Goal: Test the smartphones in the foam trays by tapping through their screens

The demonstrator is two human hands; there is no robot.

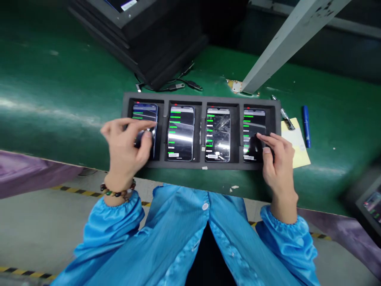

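Observation:
A black foam tray (185,165) holds several phones, each in its own compartment with its screen lit. My left hand (126,145) hovers over the leftmost phone (145,109), thumb and index finger apart, holding nothing and covering much of its screen. The second phone (181,131) and the third phone (218,129) lie uncovered, with lines of green and white text. At the rightmost phone (252,123), my right hand (278,157) has its index fingertip at or just over the screen; its fingers are extended and hold nothing.
Black cables (178,85) lie behind the tray, near a large black foam stand (160,43). A grey metal post (274,51) rises at the back. Right of the tray are a clear pen (284,113), yellow paper (298,149) and a blue marker (306,126). Another dark tray (358,190) sits far right.

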